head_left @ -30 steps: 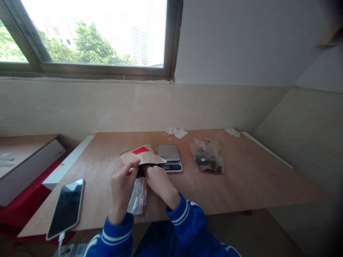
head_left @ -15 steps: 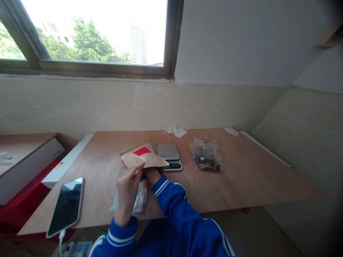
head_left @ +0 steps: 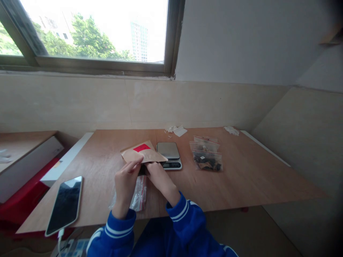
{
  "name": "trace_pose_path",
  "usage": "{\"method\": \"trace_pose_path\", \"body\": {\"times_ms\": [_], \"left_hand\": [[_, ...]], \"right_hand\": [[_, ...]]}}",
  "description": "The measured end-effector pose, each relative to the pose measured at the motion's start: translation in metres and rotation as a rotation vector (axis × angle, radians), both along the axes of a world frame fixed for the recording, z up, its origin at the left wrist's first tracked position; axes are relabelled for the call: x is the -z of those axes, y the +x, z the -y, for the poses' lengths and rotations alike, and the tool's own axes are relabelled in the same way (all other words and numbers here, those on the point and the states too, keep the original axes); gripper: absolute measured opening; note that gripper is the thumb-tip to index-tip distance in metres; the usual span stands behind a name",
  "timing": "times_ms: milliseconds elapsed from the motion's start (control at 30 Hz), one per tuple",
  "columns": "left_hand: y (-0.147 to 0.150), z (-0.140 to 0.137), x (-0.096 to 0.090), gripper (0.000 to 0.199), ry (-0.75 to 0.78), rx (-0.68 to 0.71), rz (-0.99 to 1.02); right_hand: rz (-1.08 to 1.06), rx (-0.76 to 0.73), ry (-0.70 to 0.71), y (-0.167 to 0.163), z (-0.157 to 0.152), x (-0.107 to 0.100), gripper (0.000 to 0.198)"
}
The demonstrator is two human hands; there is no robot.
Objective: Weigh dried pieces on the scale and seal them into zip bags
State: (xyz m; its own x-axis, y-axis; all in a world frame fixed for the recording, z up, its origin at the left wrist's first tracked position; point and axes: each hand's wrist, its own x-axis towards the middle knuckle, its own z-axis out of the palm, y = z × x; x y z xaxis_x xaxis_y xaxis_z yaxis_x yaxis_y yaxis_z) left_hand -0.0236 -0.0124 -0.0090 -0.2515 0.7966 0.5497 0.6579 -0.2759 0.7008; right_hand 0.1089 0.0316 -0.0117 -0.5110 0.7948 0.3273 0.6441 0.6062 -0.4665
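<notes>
A brown kraft paper pouch [head_left: 152, 155] with a red label is tilted over the table, its mouth toward me. My left hand [head_left: 126, 177] is closed on the near edge of the pouch, thumb on top. The fingers of my right hand [head_left: 160, 175] are inside the mouth, so I cannot see whether they grip anything. Just behind the pouch's right corner stands a digital kitchen scale [head_left: 168, 151] with a metal plate and a dark display. Beneath my hands lie clear zip bags [head_left: 140, 197] with red seal lines.
Several zip bags [head_left: 207, 162] with dark contents lie right of the scale. A phone or tablet [head_left: 65, 201] on a white cable lies at the left front. Crumpled white paper [head_left: 180, 131] is at the back edge; another crumpled piece [head_left: 231, 131] sits farther right.
My right hand has drawn back partway out of the pouch; its wrist and the back of the hand now show. The left hand keeps its hold, and the pouch has barely moved.
</notes>
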Motion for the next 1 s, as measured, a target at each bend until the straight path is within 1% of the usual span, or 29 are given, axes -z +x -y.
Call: {"method": "trace_pose_path", "body": {"times_ms": [67,233,433,500,600,733,800,833,900,933,1000], "left_hand": [[0.000,-0.001,-0.001,0.024,-0.005,0.010,0.002],[0.000,-0.004,-0.004,0.024,0.012,0.031,-0.002],[-0.002,-0.007,-0.008,0.024,-0.007,0.042,-0.004],[-0.002,-0.008,-0.010,0.024,-0.020,0.040,-0.007],[-0.003,-0.011,-0.012,0.025,-0.032,0.024,-0.026],[-0.006,-0.018,-0.011,0.025,-0.031,-0.012,-0.042],[-0.007,-0.023,-0.012,0.025,-0.030,-0.040,-0.047],[-0.007,-0.026,-0.012,0.024,-0.033,-0.067,-0.053],[-0.008,-0.031,-0.013,0.023,-0.044,-0.156,-0.069],[-0.007,-0.034,-0.014,0.023,-0.047,-0.208,-0.071],[-0.006,-0.040,-0.016,0.023,-0.039,-0.285,-0.044]], "right_hand": [[0.062,0.036,-0.001,0.002,0.005,-0.003,0.038],[0.012,0.094,0.148,0.006,0.015,-0.001,0.034],[-0.079,0.157,0.343,0.011,0.021,0.016,0.028],[-0.115,0.166,0.385,0.013,0.021,0.021,0.027],[-0.207,0.139,0.398,0.018,0.020,0.025,0.027],[-0.387,0.082,0.390,0.032,0.021,0.025,0.024],[-0.482,0.080,0.395,0.040,0.021,0.027,0.022],[-0.535,0.103,0.402,0.045,0.020,0.030,0.021],[-0.651,0.195,0.410,0.053,0.014,0.036,0.017],[-0.701,0.251,0.397,0.058,0.008,0.040,0.014],[-0.769,0.349,0.321,0.067,-0.009,0.048,0.011]]}}
